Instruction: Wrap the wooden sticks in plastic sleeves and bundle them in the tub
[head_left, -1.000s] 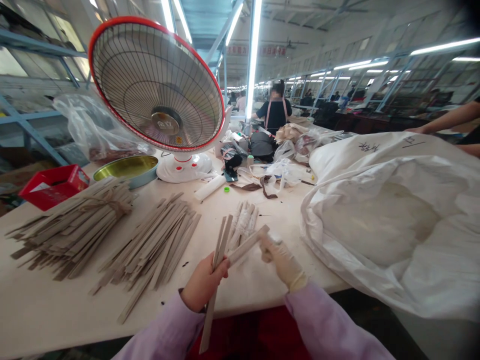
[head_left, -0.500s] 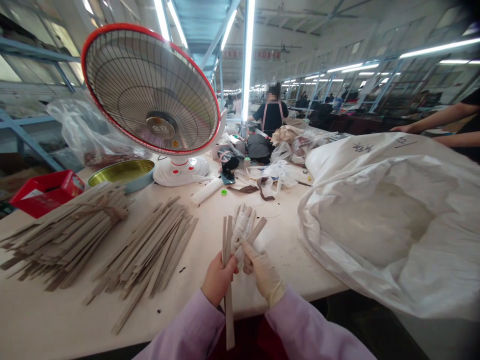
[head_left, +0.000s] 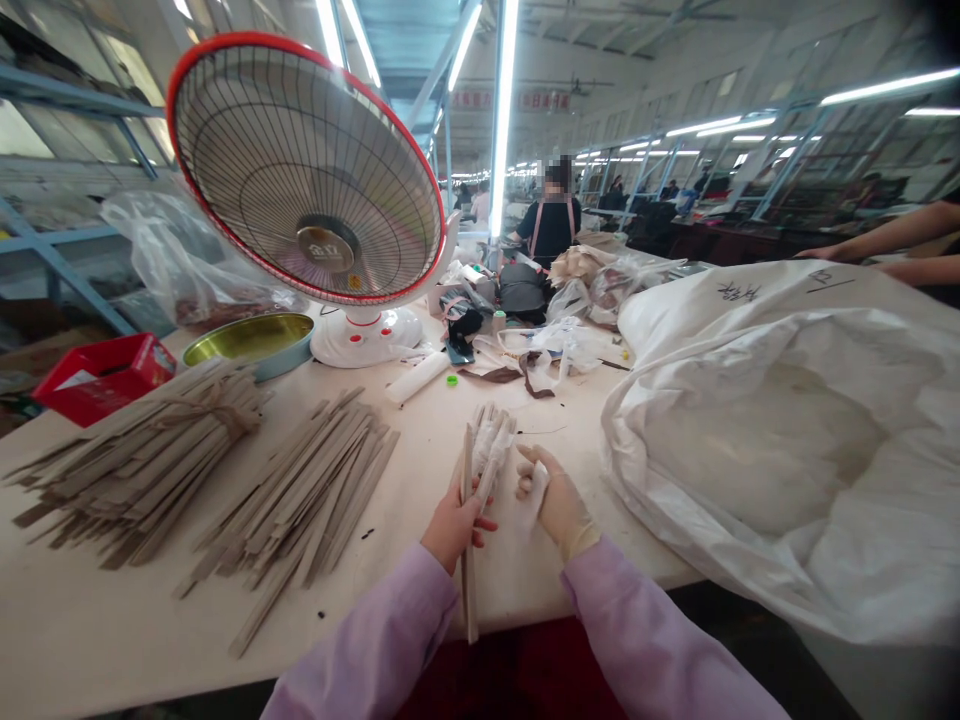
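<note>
My left hand (head_left: 452, 524), bare, is closed around a long greyish-beige flat strip (head_left: 469, 590) that hangs below the fist towards the table edge. Beyond its fingers lies a small bundle of strips (head_left: 493, 425) with clear film around it; how far the hand grips this bundle is partly hidden. My right hand (head_left: 562, 505) wears a pale thin glove and is apart from the bundle, to its right. Its fingers are curled, with a small white film-like piece (head_left: 535, 492) hanging from them. Loose strips (head_left: 307, 490) lie in a pile on the left.
A tied bundle of strips (head_left: 150, 460), a red box (head_left: 105, 375) and a round tin (head_left: 251, 345) stand left. Behind is a red-rimmed fan heater (head_left: 315, 200). A big white sack (head_left: 675, 450) fills the right. Bags and scraps (head_left: 540, 350) lie behind; a co-worker's arms (head_left: 885, 240) reach in.
My right hand has drawn away from the bundle to the right, with a white piece in its fingers. The strips in my left hand have shifted closer together.
</note>
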